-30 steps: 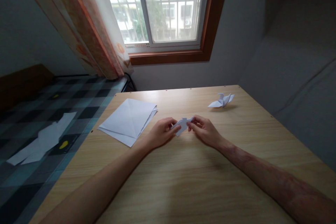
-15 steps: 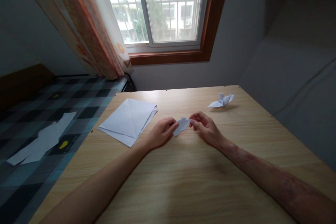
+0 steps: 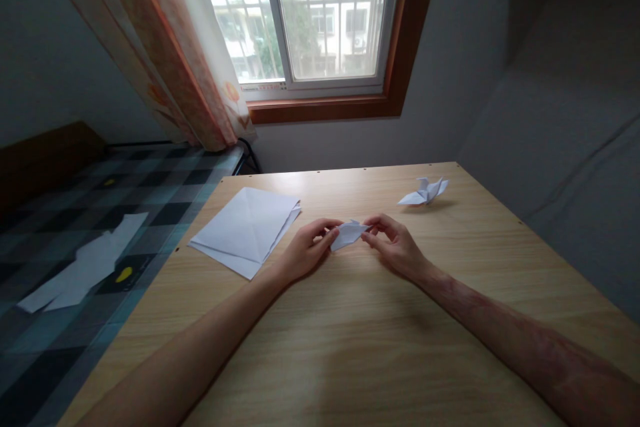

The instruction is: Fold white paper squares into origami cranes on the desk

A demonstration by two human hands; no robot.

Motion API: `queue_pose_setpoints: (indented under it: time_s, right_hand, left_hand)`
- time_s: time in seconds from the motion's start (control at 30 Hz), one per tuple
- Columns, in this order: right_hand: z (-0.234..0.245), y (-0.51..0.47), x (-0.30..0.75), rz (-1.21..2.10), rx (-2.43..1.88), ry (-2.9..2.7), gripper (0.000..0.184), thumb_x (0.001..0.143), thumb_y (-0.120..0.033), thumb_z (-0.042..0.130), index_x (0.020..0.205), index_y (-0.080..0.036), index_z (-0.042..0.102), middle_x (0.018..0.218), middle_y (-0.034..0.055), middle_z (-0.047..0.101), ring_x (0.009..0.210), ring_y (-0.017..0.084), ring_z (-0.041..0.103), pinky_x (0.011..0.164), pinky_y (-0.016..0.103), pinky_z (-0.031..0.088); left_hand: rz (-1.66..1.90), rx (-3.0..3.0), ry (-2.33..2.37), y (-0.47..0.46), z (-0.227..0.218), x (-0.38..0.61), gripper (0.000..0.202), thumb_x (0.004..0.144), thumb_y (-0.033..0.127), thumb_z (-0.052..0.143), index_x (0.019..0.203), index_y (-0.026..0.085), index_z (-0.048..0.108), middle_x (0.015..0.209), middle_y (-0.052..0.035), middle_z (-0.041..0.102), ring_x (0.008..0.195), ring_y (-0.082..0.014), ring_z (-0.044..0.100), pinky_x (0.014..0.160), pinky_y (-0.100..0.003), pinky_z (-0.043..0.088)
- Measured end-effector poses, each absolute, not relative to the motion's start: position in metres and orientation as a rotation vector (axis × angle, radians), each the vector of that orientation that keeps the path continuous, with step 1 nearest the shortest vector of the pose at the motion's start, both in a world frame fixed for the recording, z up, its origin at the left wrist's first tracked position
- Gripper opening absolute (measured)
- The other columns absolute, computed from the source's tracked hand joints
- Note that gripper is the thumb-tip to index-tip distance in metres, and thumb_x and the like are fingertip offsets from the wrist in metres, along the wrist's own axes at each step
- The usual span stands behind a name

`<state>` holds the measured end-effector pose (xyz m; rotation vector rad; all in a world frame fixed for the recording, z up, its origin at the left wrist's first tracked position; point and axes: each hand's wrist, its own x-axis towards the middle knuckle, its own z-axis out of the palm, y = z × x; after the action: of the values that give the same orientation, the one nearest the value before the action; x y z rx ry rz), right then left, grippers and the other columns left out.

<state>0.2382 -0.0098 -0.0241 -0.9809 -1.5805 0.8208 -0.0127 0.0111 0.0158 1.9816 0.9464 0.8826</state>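
Note:
A small folded white paper (image 3: 349, 235), with a pointed flap on its upper edge, is held between both hands just above the table. My left hand (image 3: 311, 247) pinches its left end between thumb and fingers. At its right tip, my right hand (image 3: 393, 240) has thumb and fingers closed on the paper. Beyond my right hand, a finished-looking origami crane (image 3: 425, 192) rests on the table with its wings spread. Left of my left hand lies a stack of square white paper sheets (image 3: 245, 227), the top one creased.
The wooden table (image 3: 320, 347) reaches toward a barred window (image 3: 330, 13) with a brown frame. On the left, a bed with a checked cover (image 3: 165, 167) holds white paper strips (image 3: 95, 263). A patterned curtain (image 3: 185, 47) hangs beside the window.
The folded paper has turned slightly flatter, and its right tip now reaches further into my right hand's fingers. The crane and the paper stack stay in place.

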Motion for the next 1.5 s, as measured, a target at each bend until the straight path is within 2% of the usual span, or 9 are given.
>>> queue_pose_setpoints:
  time_s: [0.13, 0.3, 0.37, 0.67, 0.87, 1.07, 1.2, 1.33, 1.5]
  right_hand:
    - [-0.026, -0.008, 0.238, 0.828, -0.977, -1.574, 0.025, 0.1, -0.048, 0.077, 0.106, -0.024, 0.076, 0.091, 0.0035, 0.076, 0.083, 0.022, 0.069, 0.082, 0.038, 0.058]
    - [-0.02, -0.012, 0.236, 0.719, -0.983, -1.59, 0.023, 0.099, -0.047, 0.079, 0.1, -0.025, 0.075, 0.095, 0.0049, 0.077, 0.086, 0.024, 0.07, 0.082, 0.039, 0.058]
    - [-0.017, -0.016, 0.235, 0.679, -0.98, -1.621, 0.02, 0.1, -0.045, 0.078, 0.1, -0.025, 0.074, 0.094, 0.0046, 0.076, 0.085, 0.024, 0.069, 0.08, 0.039, 0.057]
    - [-0.01, -0.021, 0.238, 0.679, -0.953, -1.664, 0.012, 0.105, -0.03, 0.06, 0.108, -0.025, 0.072, 0.099, 0.0043, 0.074, 0.094, 0.025, 0.069, 0.089, 0.039, 0.054]
    - [-0.019, -0.017, 0.239, 0.724, -1.007, -1.594, 0.012, 0.104, -0.031, 0.061, 0.11, -0.024, 0.068, 0.093, 0.0031, 0.07, 0.091, 0.024, 0.067, 0.084, 0.037, 0.051]
    - [-0.021, -0.016, 0.237, 0.806, -1.004, -1.525, 0.025, 0.103, -0.037, 0.068, 0.124, -0.026, 0.06, 0.096, 0.0016, 0.07, 0.089, 0.022, 0.067, 0.084, 0.036, 0.053]
    - [-0.02, -0.016, 0.237, 0.884, -0.987, -1.49, 0.034, 0.102, -0.036, 0.068, 0.132, -0.026, 0.056, 0.097, 0.0014, 0.071, 0.087, 0.022, 0.068, 0.079, 0.034, 0.055]
    - [-0.021, -0.013, 0.237, 0.86, -1.04, -1.489, 0.027, 0.098, -0.036, 0.07, 0.122, -0.024, 0.065, 0.106, 0.0046, 0.073, 0.09, 0.022, 0.07, 0.08, 0.034, 0.057]
    - [-0.02, -0.011, 0.238, 0.793, -1.055, -1.568, 0.02, 0.096, -0.033, 0.072, 0.113, -0.022, 0.072, 0.111, 0.0056, 0.077, 0.102, 0.024, 0.072, 0.095, 0.037, 0.056]
  left_hand:
    - [0.899, 1.896, 0.948, 0.011, 0.005, -0.013, 0.031, 0.107, 0.046, 0.064, 0.124, 0.02, 0.066, 0.085, -0.0018, 0.073, 0.069, -0.0152, 0.069, 0.062, -0.026, 0.056]
    - [0.923, 2.055, 0.882, 0.011, 0.004, -0.013, 0.041, 0.093, 0.045, 0.085, 0.122, 0.021, 0.068, 0.117, -0.0098, 0.078, 0.1, -0.0219, 0.077, 0.084, -0.033, 0.063]
    - [0.935, 2.153, 0.885, 0.011, 0.006, -0.012, 0.043, 0.087, 0.04, 0.089, 0.121, 0.022, 0.069, 0.121, -0.009, 0.077, 0.103, -0.0224, 0.077, 0.09, -0.035, 0.062]
    - [0.943, 2.074, 0.885, 0.011, 0.003, -0.012, 0.025, 0.093, 0.019, 0.072, 0.117, 0.021, 0.067, 0.114, -0.0065, 0.077, 0.102, -0.0197, 0.076, 0.087, -0.031, 0.061]
    - [0.996, 1.877, 0.877, 0.012, 0.006, -0.011, 0.018, 0.092, 0.024, 0.071, 0.108, 0.019, 0.066, 0.113, -0.0069, 0.072, 0.101, -0.0191, 0.072, 0.083, -0.029, 0.06]
    - [0.877, 1.878, 0.968, 0.01, 0.016, -0.012, 0.023, 0.094, 0.028, 0.071, 0.115, 0.019, 0.068, 0.091, -0.0003, 0.07, 0.07, -0.0122, 0.059, 0.06, -0.022, 0.044]
    - [0.897, 1.899, 0.941, 0.011, 0.02, -0.014, 0.024, 0.095, 0.032, 0.073, 0.115, 0.019, 0.071, 0.114, -0.006, 0.076, 0.086, -0.0165, 0.066, 0.07, -0.025, 0.051]
    - [0.89, 1.867, 0.878, 0.01, 0.021, -0.014, 0.026, 0.095, 0.037, 0.075, 0.114, 0.019, 0.072, 0.124, -0.0086, 0.075, 0.102, -0.021, 0.069, 0.081, -0.028, 0.056]
    - [0.845, 1.826, 0.881, 0.008, 0.02, -0.012, 0.034, 0.093, 0.041, 0.078, 0.118, 0.02, 0.072, 0.116, -0.0059, 0.076, 0.084, -0.0159, 0.066, 0.071, -0.025, 0.052]
